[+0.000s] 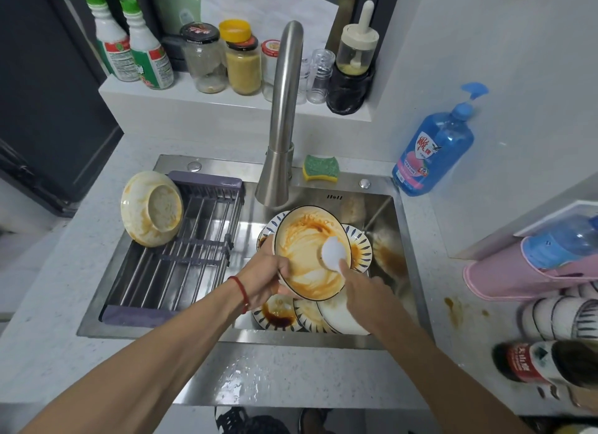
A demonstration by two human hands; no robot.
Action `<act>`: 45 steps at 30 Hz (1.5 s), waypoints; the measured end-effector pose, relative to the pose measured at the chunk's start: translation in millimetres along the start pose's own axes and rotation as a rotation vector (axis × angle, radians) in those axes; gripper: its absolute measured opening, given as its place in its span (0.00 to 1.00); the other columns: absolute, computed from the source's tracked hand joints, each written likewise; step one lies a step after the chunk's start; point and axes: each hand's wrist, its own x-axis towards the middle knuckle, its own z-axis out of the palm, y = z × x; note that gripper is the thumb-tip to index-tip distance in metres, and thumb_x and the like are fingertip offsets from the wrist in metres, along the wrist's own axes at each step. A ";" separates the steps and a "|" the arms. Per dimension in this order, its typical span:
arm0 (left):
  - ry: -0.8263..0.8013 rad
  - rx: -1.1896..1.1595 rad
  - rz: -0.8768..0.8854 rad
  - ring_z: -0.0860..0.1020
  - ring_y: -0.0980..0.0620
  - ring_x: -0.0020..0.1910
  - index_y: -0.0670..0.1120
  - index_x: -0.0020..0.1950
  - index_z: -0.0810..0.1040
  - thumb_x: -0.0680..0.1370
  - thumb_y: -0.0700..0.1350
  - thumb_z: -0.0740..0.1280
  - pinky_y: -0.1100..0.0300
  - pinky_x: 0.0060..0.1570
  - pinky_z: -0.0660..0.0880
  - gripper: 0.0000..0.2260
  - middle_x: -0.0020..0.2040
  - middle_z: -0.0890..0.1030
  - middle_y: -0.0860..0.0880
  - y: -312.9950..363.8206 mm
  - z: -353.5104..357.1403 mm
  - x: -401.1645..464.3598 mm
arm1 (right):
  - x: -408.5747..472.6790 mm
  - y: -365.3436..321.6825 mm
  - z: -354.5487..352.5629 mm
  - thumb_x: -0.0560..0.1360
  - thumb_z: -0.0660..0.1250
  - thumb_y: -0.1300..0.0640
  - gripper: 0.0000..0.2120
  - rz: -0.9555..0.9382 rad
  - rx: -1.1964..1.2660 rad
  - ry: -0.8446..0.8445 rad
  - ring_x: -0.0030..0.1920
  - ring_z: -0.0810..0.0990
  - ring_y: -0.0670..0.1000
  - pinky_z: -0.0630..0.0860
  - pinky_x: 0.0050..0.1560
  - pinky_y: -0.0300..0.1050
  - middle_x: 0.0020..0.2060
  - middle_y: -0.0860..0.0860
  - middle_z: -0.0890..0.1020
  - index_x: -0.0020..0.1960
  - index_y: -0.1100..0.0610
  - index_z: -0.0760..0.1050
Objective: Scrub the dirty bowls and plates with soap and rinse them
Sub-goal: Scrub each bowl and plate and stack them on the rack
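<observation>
Two bare forearms reach over the sink (326,196): left hand (263,276) grips a sauce-smeared bowl (307,255), right hand (362,288) apparently pinches a white scrubbing pad (333,252) inside.

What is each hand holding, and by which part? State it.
Left hand grips the stained bowl by its near-left rim. Right hand pinches a white scrubbing pad by its near edge, inside the bowl.

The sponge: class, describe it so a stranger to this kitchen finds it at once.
Start at the steel sink and its tall faucet. Just right of the faucet's base, on the back rim, lies the sponge. Nothing else there is green on top and yellow beneath.
</observation>
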 end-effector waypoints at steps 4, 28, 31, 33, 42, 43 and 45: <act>0.041 0.021 0.016 0.83 0.35 0.52 0.57 0.75 0.67 0.66 0.22 0.57 0.40 0.33 0.82 0.44 0.62 0.77 0.37 0.4 -2.6 3.1 | -19.3 -17.4 11.4 0.86 0.54 0.57 0.28 -0.109 0.026 -0.042 0.40 0.72 0.44 0.70 0.41 0.43 0.44 0.48 0.76 0.83 0.44 0.50; -0.176 -0.043 -0.078 0.84 0.38 0.47 0.43 0.75 0.69 0.68 0.22 0.54 0.31 0.43 0.82 0.36 0.52 0.83 0.40 4.8 -1.7 -10.3 | 5.1 -46.1 -6.6 0.85 0.53 0.58 0.29 -0.154 -0.032 0.016 0.32 0.72 0.50 0.69 0.32 0.49 0.35 0.51 0.75 0.82 0.42 0.48; -0.269 -0.116 -0.120 0.82 0.31 0.59 0.42 0.77 0.67 0.68 0.22 0.55 0.28 0.48 0.80 0.37 0.63 0.81 0.34 0.5 -0.5 -10.0 | 14.0 -28.8 -17.3 0.81 0.54 0.62 0.33 0.008 -0.179 0.125 0.30 0.70 0.47 0.67 0.31 0.45 0.33 0.49 0.73 0.83 0.48 0.49; -0.266 -0.138 -0.107 0.81 0.29 0.59 0.45 0.76 0.70 0.68 0.22 0.54 0.30 0.40 0.82 0.38 0.64 0.80 0.34 -1.5 7.2 -7.0 | 11.5 -37.8 -12.9 0.81 0.55 0.61 0.34 0.051 -0.195 0.161 0.31 0.69 0.47 0.62 0.30 0.43 0.34 0.50 0.72 0.83 0.49 0.47; -0.203 -0.150 -0.164 0.81 0.37 0.46 0.39 0.61 0.73 0.69 0.39 0.59 0.35 0.37 0.83 0.21 0.52 0.79 0.39 3.0 5.4 -6.0 | 7.3 -36.3 -13.4 0.87 0.51 0.55 0.25 -0.193 -0.056 -0.093 0.41 0.73 0.49 0.71 0.40 0.48 0.45 0.53 0.78 0.82 0.44 0.52; -0.160 -0.168 -0.171 0.79 0.37 0.47 0.40 0.61 0.72 0.69 0.42 0.60 0.36 0.35 0.82 0.20 0.51 0.76 0.39 3.9 3.7 -5.6 | 1.2 -35.7 -11.8 0.87 0.51 0.55 0.24 -0.237 -0.066 -0.135 0.41 0.73 0.48 0.70 0.42 0.47 0.45 0.52 0.77 0.82 0.44 0.53; -0.081 -0.145 -0.182 0.79 0.35 0.50 0.40 0.61 0.70 0.70 0.43 0.60 0.38 0.35 0.82 0.20 0.54 0.76 0.39 3.0 0.3 -4.4 | -13.2 -28.3 -10.9 0.87 0.51 0.56 0.23 -0.291 -0.070 -0.217 0.37 0.70 0.43 0.69 0.40 0.42 0.40 0.47 0.72 0.81 0.46 0.55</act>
